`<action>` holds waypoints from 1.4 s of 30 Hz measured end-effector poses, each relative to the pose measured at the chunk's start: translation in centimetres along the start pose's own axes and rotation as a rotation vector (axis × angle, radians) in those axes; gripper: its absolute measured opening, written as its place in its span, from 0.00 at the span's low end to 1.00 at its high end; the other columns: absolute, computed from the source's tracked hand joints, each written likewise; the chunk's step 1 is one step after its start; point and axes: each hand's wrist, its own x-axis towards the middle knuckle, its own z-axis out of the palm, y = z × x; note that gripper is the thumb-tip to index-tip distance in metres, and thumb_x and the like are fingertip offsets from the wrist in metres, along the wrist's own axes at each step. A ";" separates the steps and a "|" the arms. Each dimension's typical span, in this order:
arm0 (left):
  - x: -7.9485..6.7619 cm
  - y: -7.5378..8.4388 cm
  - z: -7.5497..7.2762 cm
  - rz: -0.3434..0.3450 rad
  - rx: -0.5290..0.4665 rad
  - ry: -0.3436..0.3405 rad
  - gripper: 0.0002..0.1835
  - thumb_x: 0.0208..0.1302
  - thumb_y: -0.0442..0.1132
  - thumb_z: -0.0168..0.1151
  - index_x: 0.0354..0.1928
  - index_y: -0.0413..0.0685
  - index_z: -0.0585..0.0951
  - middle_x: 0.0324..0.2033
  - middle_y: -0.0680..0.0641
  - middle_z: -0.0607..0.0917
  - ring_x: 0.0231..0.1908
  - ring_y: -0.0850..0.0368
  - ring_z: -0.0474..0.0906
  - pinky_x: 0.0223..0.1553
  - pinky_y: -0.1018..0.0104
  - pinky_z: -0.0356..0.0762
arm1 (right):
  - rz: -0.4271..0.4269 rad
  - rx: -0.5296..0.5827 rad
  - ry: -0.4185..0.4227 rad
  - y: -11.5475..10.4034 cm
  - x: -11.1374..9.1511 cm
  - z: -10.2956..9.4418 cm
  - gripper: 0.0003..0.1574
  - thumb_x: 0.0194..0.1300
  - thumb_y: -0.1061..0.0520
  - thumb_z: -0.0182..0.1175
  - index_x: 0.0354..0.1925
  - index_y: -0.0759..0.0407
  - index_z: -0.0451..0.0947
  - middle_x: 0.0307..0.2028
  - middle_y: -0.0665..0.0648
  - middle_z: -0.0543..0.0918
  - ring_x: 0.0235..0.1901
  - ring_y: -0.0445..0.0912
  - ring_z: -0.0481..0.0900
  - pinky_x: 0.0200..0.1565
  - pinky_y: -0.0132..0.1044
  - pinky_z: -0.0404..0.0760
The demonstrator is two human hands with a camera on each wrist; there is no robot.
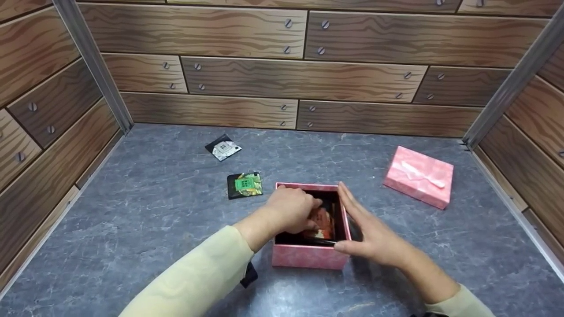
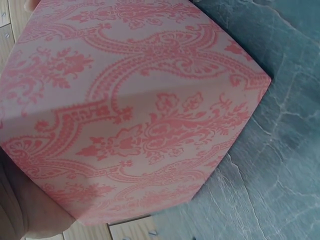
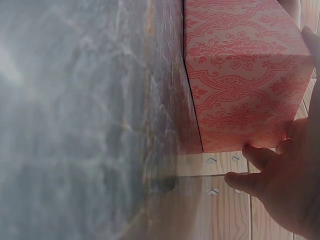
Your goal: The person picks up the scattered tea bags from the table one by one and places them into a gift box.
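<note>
A pink patterned box (image 1: pixel 310 256) stands lidless on the table, its inside dark. My left hand (image 1: pixel 293 209) reaches over the left wall into it, thumb and forefinger at a red-orange sachet (image 1: pixel 325 223); the other fingertips are hidden, and I cannot tell whether it pinches the sachet. Along the right wall my right hand (image 1: pixel 374 240) rests with fingers straight, thumb at the near right corner. In the right wrist view its spread fingers (image 3: pixel 257 156) touch the box side (image 3: pixel 245 95). The left wrist view is filled by the box's outer walls (image 2: pixel 150 115).
Left of the box lies a black sachet with a green label (image 1: pixel 245 185). Farther back is a black-and-white sachet (image 1: pixel 223 147). A pink lid with a bow (image 1: pixel 421 176) sits at the right. Wood-patterned panels (image 1: pixel 282 79) wall the grey marbled table (image 1: pixel 154 211).
</note>
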 end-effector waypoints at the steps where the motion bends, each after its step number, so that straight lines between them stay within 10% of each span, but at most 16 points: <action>1: 0.1 0.0 0.0 0.000 0.002 0.001 0.22 0.68 0.62 0.71 0.56 0.61 0.87 0.45 0.49 0.91 0.47 0.49 0.88 0.51 0.48 0.83 | 0.002 -0.001 0.001 0.0 0.0 0.0 0.73 0.60 0.41 0.74 0.86 0.58 0.41 0.85 0.59 0.41 0.79 0.64 0.49 0.71 0.70 0.56; 26: -1.5 -0.6 -1.6 0.031 -0.068 0.104 0.30 0.71 0.61 0.67 0.71 0.59 0.81 0.55 0.48 0.89 0.55 0.50 0.86 0.55 0.46 0.83 | 0.035 -0.013 0.003 -0.1 -0.1 0.0 0.73 0.60 0.40 0.73 0.86 0.56 0.41 0.85 0.55 0.41 0.79 0.67 0.52 0.69 0.74 0.59; 34: -4.7 -4.3 -3.5 0.009 -0.313 0.233 0.33 0.74 0.59 0.65 0.76 0.56 0.75 0.58 0.40 0.87 0.56 0.41 0.85 0.60 0.44 0.80 | 0.035 -0.011 0.013 0.0 -0.1 0.1 0.74 0.59 0.42 0.74 0.87 0.50 0.38 0.85 0.55 0.41 0.79 0.67 0.52 0.69 0.74 0.58; 42: -6.3 -10.8 -3.1 -0.107 -0.534 0.413 0.30 0.73 0.49 0.69 0.72 0.46 0.78 0.32 0.51 0.83 0.34 0.56 0.79 0.41 0.56 0.81 | 0.018 -0.019 0.013 0.0 -0.1 0.2 0.74 0.58 0.42 0.74 0.87 0.55 0.40 0.85 0.56 0.41 0.79 0.66 0.51 0.69 0.73 0.57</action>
